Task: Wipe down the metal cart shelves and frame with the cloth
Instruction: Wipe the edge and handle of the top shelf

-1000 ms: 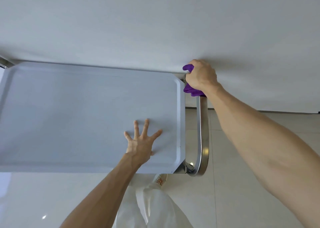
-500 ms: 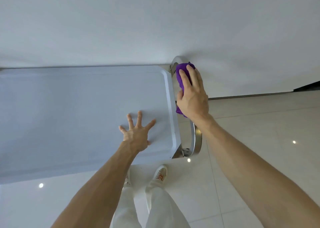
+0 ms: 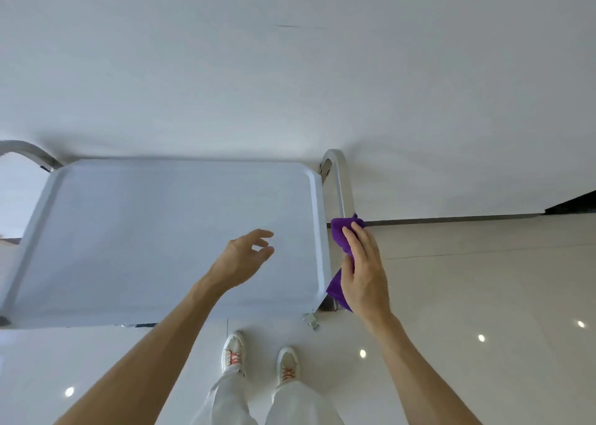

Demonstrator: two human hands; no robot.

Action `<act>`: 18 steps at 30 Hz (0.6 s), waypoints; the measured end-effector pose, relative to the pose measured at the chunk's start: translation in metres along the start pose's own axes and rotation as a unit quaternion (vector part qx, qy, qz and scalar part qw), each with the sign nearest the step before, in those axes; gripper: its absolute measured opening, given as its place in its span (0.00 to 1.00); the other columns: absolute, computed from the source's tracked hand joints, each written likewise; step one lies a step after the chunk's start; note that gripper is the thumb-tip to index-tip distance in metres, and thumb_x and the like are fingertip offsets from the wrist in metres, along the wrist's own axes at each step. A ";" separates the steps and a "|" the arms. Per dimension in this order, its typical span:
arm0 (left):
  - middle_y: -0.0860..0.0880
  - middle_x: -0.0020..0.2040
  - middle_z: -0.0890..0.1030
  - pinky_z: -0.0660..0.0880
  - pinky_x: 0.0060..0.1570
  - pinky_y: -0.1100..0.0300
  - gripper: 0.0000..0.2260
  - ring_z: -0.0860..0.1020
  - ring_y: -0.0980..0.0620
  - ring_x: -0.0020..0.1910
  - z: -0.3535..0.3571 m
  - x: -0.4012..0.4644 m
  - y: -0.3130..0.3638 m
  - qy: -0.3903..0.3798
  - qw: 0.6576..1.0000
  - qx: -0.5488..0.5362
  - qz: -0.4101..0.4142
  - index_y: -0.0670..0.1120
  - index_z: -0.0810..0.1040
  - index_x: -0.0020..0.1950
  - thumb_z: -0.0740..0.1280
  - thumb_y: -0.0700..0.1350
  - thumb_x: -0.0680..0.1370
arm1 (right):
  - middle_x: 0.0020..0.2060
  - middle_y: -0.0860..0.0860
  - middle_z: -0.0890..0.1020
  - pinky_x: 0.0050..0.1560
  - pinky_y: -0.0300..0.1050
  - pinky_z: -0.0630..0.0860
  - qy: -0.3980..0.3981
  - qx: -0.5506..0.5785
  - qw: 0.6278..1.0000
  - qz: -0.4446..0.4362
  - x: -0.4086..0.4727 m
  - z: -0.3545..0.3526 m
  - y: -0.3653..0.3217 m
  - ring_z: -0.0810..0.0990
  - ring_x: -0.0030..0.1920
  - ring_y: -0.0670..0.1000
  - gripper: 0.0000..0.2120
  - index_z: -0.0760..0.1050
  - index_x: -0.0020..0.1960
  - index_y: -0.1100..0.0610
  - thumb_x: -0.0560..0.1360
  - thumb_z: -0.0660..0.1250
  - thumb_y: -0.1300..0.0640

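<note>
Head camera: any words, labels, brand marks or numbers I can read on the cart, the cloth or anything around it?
None can be read in this view.
Top shelf: plain surface, no label or mark.
Side handle: bare metal, no marking.
Purple cloth under the right hand: no tag showing.
Shoes: orange laces only, no readable logo.
Wall and floor: no signs.

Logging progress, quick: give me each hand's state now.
Left hand: open, empty, fingers loosely curled over the top shelf.
Right hand: closed on the purple cloth, pressing it against the cart's side rail.
</note>
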State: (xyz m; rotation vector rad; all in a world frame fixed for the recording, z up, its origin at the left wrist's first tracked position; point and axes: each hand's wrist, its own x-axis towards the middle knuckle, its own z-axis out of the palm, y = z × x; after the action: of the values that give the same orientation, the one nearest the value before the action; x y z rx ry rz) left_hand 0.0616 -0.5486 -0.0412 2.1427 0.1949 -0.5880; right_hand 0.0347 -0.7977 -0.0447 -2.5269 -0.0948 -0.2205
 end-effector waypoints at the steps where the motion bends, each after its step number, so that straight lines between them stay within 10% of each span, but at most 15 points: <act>1: 0.55 0.58 0.80 0.75 0.41 0.66 0.12 0.81 0.60 0.49 0.001 -0.015 0.001 0.022 0.999 -0.035 0.000 0.57 0.76 0.64 0.65 0.50 0.81 | 0.73 0.52 0.71 0.68 0.53 0.75 0.003 0.019 1.000 0.000 -0.007 -0.006 -0.002 0.67 0.75 0.55 0.23 0.70 0.73 0.61 0.79 0.63 0.69; 9: 0.57 0.51 0.83 0.76 0.45 0.70 0.10 0.83 0.57 0.49 0.014 -0.114 -0.005 0.148 0.977 -0.155 0.002 0.59 0.78 0.57 0.66 0.45 0.81 | 0.74 0.52 0.70 0.69 0.54 0.73 -0.013 0.110 0.988 -0.104 -0.037 -0.032 -0.032 0.67 0.75 0.54 0.24 0.69 0.73 0.61 0.78 0.63 0.71; 18: 0.60 0.49 0.83 0.78 0.48 0.63 0.10 0.84 0.56 0.47 -0.007 -0.197 -0.060 0.263 0.939 -0.221 -0.030 0.59 0.79 0.57 0.67 0.44 0.80 | 0.74 0.39 0.67 0.74 0.35 0.61 -0.207 0.223 0.951 -0.059 -0.080 0.012 -0.098 0.63 0.75 0.38 0.25 0.65 0.75 0.47 0.82 0.60 0.65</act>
State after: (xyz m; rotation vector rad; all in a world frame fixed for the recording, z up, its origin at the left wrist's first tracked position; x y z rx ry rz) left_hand -0.1295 -0.4931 0.0132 1.8084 0.6264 0.0215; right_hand -0.0541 -0.7121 -0.0136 -2.0779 -0.4138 0.2640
